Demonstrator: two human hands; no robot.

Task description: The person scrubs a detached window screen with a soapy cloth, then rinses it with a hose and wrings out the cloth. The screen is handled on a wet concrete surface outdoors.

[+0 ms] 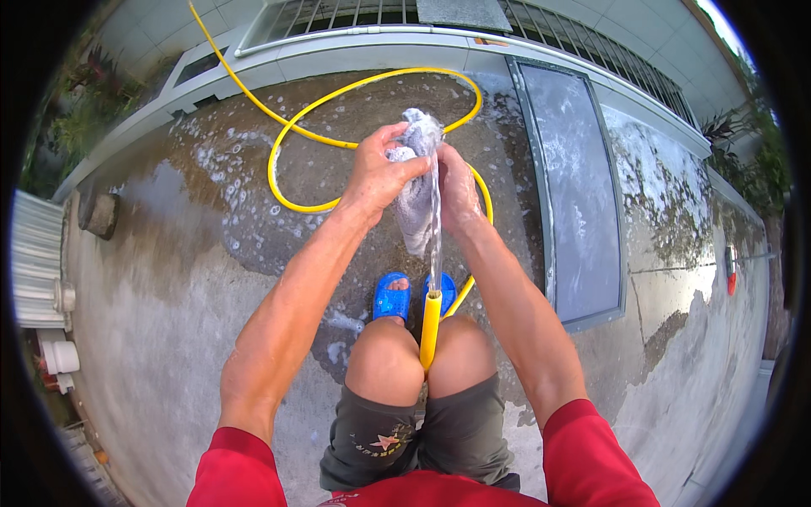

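A wet grey cloth [413, 215] hangs bunched between my hands. My left hand [380, 168] grips its upper left part with thumb and fingers. On the right side, my right hand [457, 184] is curled against the cloth, its fingertips partly hidden behind the water. A yellow hose [430, 333] is clamped between my knees, its mouth pointing away from me. From it a stream of water [435, 234] runs up to the cloth and splashes at the top.
The hose loops over wet, soapy concrete [247, 190]. A framed mesh screen [576, 190] with suds leans at a low tiled wall [380, 56] on the right. Blue slippers [392, 296] are on my feet. A round block [101, 215] stands far left, a red-tipped object [732, 279] far right.
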